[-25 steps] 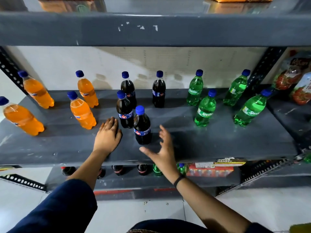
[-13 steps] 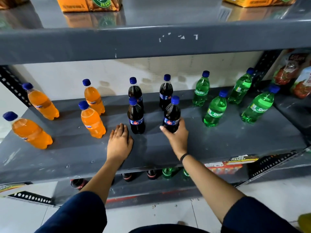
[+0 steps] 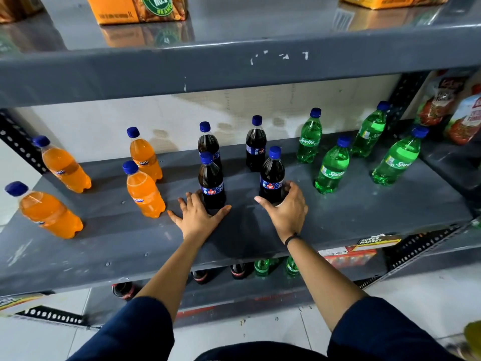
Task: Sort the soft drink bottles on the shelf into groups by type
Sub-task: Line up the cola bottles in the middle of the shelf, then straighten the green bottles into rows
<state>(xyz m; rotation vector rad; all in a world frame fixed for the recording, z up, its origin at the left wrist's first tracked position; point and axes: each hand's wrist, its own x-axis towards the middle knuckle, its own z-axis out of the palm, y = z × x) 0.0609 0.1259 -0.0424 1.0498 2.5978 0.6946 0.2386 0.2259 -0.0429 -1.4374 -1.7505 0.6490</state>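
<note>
Twelve bottles are standing upright on the grey shelf (image 3: 338,220): four orange Fanta bottles (image 3: 144,195) at left, four dark cola bottles (image 3: 212,183) in the middle, four green Sprite bottles (image 3: 331,169) at right. The right hand (image 3: 287,213) is curling its fingers around the base of the front right cola bottle (image 3: 272,175). The left hand (image 3: 199,217) is lying flat, fingers spread, touching the front left cola's base.

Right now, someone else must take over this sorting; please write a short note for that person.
Right hand grips the front right cola bottle, standing on the shelf.
Left hand lies flat, open, at the front left cola bottle.
Done: four orange bottles left, four colas centre, four green bottles right.
Left: release the bottle; perhaps tidy the rows.
</note>
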